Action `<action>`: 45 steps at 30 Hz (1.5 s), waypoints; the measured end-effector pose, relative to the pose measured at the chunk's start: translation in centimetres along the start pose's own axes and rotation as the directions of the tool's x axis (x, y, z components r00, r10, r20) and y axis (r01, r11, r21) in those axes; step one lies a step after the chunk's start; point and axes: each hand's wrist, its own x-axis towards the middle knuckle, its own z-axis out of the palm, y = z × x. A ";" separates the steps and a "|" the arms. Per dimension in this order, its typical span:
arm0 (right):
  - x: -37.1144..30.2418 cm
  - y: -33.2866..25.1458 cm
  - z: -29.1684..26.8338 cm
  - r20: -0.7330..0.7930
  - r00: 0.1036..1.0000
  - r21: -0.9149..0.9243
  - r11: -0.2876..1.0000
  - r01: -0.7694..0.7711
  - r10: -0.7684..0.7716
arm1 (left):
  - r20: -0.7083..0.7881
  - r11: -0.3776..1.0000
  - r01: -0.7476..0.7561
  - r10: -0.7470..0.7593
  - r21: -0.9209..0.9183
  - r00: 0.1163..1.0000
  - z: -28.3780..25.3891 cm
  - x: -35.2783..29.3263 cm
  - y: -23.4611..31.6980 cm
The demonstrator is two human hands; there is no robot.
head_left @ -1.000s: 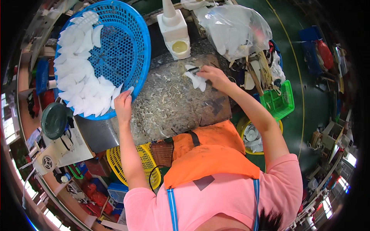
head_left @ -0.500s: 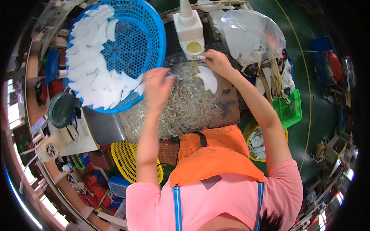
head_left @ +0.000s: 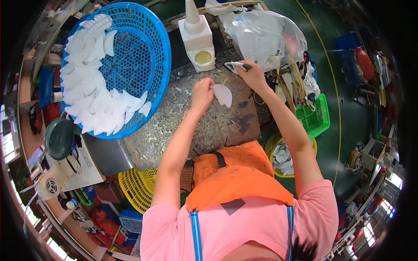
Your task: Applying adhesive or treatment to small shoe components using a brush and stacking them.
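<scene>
On the far right part of the worn board [head_left: 174, 126], a white crescent-shaped piece [head_left: 223, 95] is held by its left edge between the thumb and fingers of the left hand [head_left: 203, 93], which are pressed together in a pinch. Whether the piece is lifted off the board or rested on it cannot be told. Just to the right and a little farther off, a small dark-and-white tool [head_left: 235, 66] is gripped in the right hand [head_left: 253, 77], whose fingers are curled about it; its end is pointed left.

Beyond both hands, a white square-bodied container [head_left: 197, 39] is topped by a tall cone, and a round pale-yellow opening [head_left: 203, 57] is shown low on its near side. To the left, a large blue plastic basket [head_left: 130, 65] is partly filled with overlapping white pieces [head_left: 93, 95], heaped along its left and near sides. At the far right, white contents are covered by a clear plastic bag [head_left: 265, 35]. Nearer on the right, a green plastic basket [head_left: 317, 117] is seen.
</scene>
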 end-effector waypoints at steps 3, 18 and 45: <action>-2.9 0.7 -1.6 0.040 0.979 0.241 0.949 -0.202 0.198 | -0.206 0.951 0.059 -0.126 -0.302 0.970 -2.5 -3.9 3.2; -7.3 0.8 2.0 0.471 0.836 0.029 0.951 0.307 -0.284 | -0.346 0.999 -0.018 0.033 0.046 0.938 2.1 -8.5 1.9; 0.1 0.0 2.6 0.420 0.784 0.046 0.873 0.485 -0.458 | -0.477 1.000 0.007 0.002 0.017 0.879 -12.2 -7.7 0.3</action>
